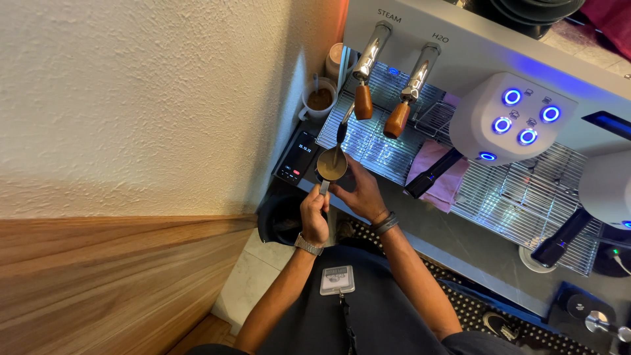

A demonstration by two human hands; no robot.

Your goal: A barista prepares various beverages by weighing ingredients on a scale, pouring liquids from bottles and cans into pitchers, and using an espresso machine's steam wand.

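Nearest the camera a grey badge (337, 279) hangs on the dark shirt, between the two forearms. The left hand (314, 213), with a metal watch (307, 245) at the wrist, has its fingers curled tight around the handle of a small steel milk jug (331, 165), holding it up from below. The right hand (360, 194), with dark bands (385, 223) at the wrist, lies against the jug's right side and underside, fingers spread and cupped on the metal; whether they grip or only steady it cannot be told. The jug sits just above both sets of fingers, its mouth showing a tan, milky surface. The steam wand (342, 126) runs down into that surface from above. Below the left fingers stands a dark round bin (282, 220). Left of the jug lies a small black scale (296, 156) with a lit display. Beyond the fingers, over the shiny drip grate (368, 141), hang two levers with brown wooden knobs (363, 102). A pink cloth (437, 172) lies on the grate to the right of the right hand. Further right a white group head (509, 118) glows with blue ring buttons. Farthest, at the wall, a white cup (319, 100) holds brown liquid
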